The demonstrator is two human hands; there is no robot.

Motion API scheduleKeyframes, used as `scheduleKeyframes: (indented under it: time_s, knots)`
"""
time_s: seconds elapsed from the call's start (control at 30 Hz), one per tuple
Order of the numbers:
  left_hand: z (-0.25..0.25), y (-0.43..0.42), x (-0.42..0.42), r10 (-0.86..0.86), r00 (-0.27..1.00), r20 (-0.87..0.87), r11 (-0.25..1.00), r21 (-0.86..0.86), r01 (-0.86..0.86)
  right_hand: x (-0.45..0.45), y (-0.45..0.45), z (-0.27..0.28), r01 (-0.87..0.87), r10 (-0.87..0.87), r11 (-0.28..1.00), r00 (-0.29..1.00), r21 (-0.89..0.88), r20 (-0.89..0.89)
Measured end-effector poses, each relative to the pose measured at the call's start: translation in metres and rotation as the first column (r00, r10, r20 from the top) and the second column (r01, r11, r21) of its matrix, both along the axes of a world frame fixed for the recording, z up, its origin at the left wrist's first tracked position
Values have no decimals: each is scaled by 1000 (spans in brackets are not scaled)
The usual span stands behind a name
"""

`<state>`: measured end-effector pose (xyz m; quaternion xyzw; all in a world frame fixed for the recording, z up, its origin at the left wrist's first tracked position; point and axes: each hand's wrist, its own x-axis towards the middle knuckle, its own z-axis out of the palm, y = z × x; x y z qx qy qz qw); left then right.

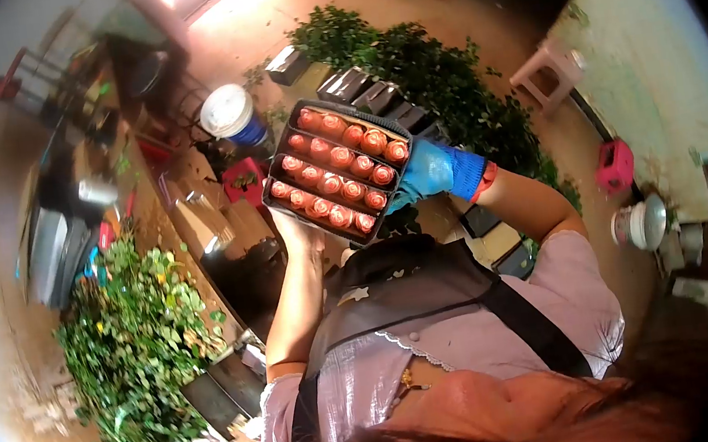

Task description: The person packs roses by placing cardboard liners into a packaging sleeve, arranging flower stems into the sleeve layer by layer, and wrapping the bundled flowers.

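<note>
A black box (362,239) packed with pink-orange rose heads (331,182) is held up in front of my chest, tilted toward me. The blooms sit in several slanting rows parted by dark strips. My left hand (296,235), bare, supports the lower left side of the box, its fingers mostly hidden beneath. On the right side, my right hand (421,173) grips the box in a blue glove, with some fingers out of sight behind it.
Leafy cut stems (145,353) are heaped at left, and more greenery (441,69) lies on the floor beyond the box. Several dark boxes (346,86) line that greenery. Around stand a white-and-blue bucket (231,117), a pink stool (550,75) and a wooden table (138,186).
</note>
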<state>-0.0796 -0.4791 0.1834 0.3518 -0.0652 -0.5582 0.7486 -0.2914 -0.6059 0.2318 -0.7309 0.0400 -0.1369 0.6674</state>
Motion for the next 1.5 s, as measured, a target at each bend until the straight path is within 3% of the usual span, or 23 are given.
scheduleKeyframes:
  time_s: [0.03, 0.07, 0.13, 0.2, 0.27, 0.3, 0.33, 0.37, 0.4, 0.43, 0.5, 0.57, 0.63, 0.7, 0.83, 0.9, 0.97, 1.03, 1.17, 1.23, 1.37, 1.43, 1.5]
  knots:
    - [-4, -2, 10, -58, 998, -31, 998, -26, 57, 3, 5, 7, 94, -85, 885, 996, -455, 39]
    - [-10, -6, 19, -82, 995, 48, 996, -35, 84, 9, 12, 9, 184, -157, 676, 982, -714, 104]
    - [-17, -8, 40, -113, 991, 75, 985, -126, 121, 15, 18, -1, 235, -278, 797, 961, -557, 9]
    - [-20, -10, 64, -160, 977, 138, 975, -135, 178, 30, 17, -65, 376, -410, 866, 911, -330, -39]
    - [-21, -14, 91, -204, 956, 211, 964, -124, 234, 49, 39, -94, 511, -544, 820, 837, 258, 69]
    - [-25, -17, 102, -221, 944, 247, 962, -106, 253, 61, 48, -79, 423, -542, 672, 840, 608, 14]
    - [-27, -18, 116, -240, 927, 287, 957, -93, 276, 72, 56, -63, 311, -570, 384, 820, 869, -42]
    - [-32, -20, 127, -261, 908, 327, 951, -75, 300, 77, 53, -58, 265, -481, 160, 862, 951, -159]
    - [-37, -22, 139, -301, 877, 374, 941, -35, 337, 78, 53, -69, 419, -504, 212, 821, 883, -268]
    - [-42, -21, 150, -349, 838, 419, 926, 17, 377, 73, 52, -94, 582, -581, 470, 770, 664, -264]
    - [-49, -14, 161, -477, 756, 449, 876, 167, 453, 70, 56, -121, 705, -625, 452, 688, 547, -370]
    - [-26, -13, 137, -591, 784, 190, 757, 466, 458, 58, 64, -113, 771, -675, 446, 623, 454, -395]
    - [-22, -22, 106, -656, 710, 255, 734, 433, 523, 47, 67, -111, 839, -794, 393, 516, 376, -322]
    - [-80, -30, 101, -734, 665, 138, 654, 410, 636, 28, 73, -119, 892, -863, 327, 416, 313, -286]
    - [-122, -75, 25, -829, 286, 481, 552, 618, 560, -39, 80, -148, 925, -730, 284, 378, 251, -569]
    - [-132, -89, -33, -886, 318, 337, 463, 618, 635, -71, 88, -149, 956, -818, -17, 155, 294, -554]
    - [-196, -95, -114, -838, 203, 507, 484, 517, 706, -135, 94, -169, 920, -791, -283, -65, 270, -608]
    - [-218, -103, -171, -926, 186, 329, 351, 565, 747, -179, 97, -185, 924, -795, -344, -193, 165, -575]
    - [-253, -117, -258, -952, 86, 295, 229, 495, 838, -253, 99, -227, 902, -707, -429, -298, 53, -641]
    - [-295, -118, -282, -883, 47, 468, 305, 495, 813, -277, 98, -259, 889, -678, -457, -358, -14, -642]
    - [-376, -94, -246, -696, -464, 548, 271, 799, 536, -322, 91, -361, 887, -714, -411, -455, -208, -532]
    - [-412, -56, -198, -568, -717, 404, 259, 915, 310, -342, 81, -429, 884, -761, -376, -465, -277, -453]
    - [-437, -2, -145, -471, -843, 260, 263, 954, 147, -357, 71, -493, 892, -791, -334, -441, -304, -425]
